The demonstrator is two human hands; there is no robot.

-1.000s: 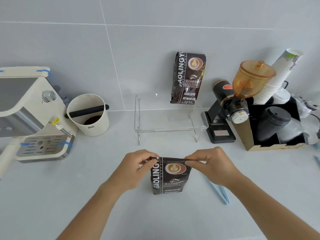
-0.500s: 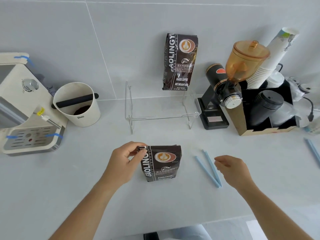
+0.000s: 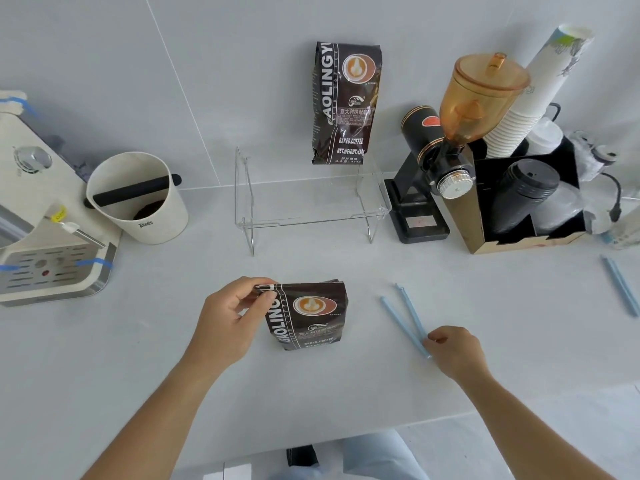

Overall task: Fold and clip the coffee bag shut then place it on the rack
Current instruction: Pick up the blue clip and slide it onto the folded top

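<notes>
A dark brown coffee bag [image 3: 311,317] stands upright on the white counter with its top folded down. My left hand [image 3: 232,317] pinches the folded top at its left corner. To the right lies a light blue sealing clip [image 3: 405,317], spread open in a V. My right hand [image 3: 453,351] has its fingertips closed on the clip's hinged near end. The clear acrylic rack [image 3: 311,216] stands behind the bag against the wall, and a second, taller coffee bag [image 3: 346,102] stands on its right side.
An espresso machine [image 3: 45,230] and a white knock box [image 3: 138,199] stand at the left. A black grinder [image 3: 446,161] with an amber hopper and a box of cups and lids [image 3: 530,202] stand at the right. Another blue clip [image 3: 621,285] lies far right. The counter's front edge is near my arms.
My right hand let go of the bag's top, moved right and down, and closed its fingertips on the blue clip. My left hand kept hold of the fold.
</notes>
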